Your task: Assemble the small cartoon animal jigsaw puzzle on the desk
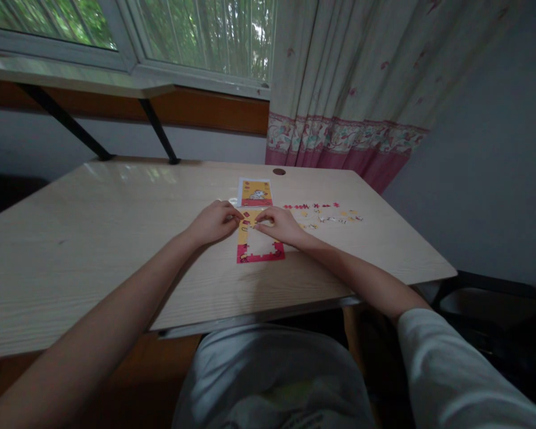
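A partly assembled jigsaw puzzle point(263, 258) lies on the table, its red and yellow border joined around a bare middle. At its upper left edge, my left hand point(217, 221) is closed, fingertips and thumb pressed against the puzzle's side. My right hand point(280, 226) reaches over the upper right part, thumb and fingers pinched near a small, pale puzzle piece point(251, 227), largely hidden by the fingertips. Just beyond the puzzle is a picture card point(256, 192) with a white figure on yellow and red.
Red puzzle pieces point(304, 206) form a row to the right, with yellow and white pieces point(333, 220) scattered below them. The wooden table point(116, 238) has a round cable hole point(279, 171) near its back edge. Behind stand a window and a patterned curtain point(339, 131).
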A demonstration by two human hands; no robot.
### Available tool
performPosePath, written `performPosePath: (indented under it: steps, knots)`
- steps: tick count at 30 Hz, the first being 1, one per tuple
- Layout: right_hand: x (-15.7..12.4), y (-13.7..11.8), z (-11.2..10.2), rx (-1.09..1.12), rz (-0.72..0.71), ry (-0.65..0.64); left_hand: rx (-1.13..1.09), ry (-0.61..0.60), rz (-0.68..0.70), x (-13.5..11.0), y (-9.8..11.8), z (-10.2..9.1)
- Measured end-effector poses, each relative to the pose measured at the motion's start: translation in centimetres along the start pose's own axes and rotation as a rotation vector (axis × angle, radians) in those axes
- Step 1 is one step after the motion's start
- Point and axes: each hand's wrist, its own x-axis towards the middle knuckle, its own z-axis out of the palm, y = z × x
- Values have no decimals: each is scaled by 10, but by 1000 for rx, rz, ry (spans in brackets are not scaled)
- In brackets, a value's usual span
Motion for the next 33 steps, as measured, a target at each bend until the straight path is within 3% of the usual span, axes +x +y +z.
performPosePath:
  steps: [14, 33]
  knots:
    - [3, 1, 6, -37, 8, -5, -49, -5, 126, -2, 7, 0]
    - [-3, -7, 2, -225, -37, -90, 182, -102, 191, -3, 13, -2]
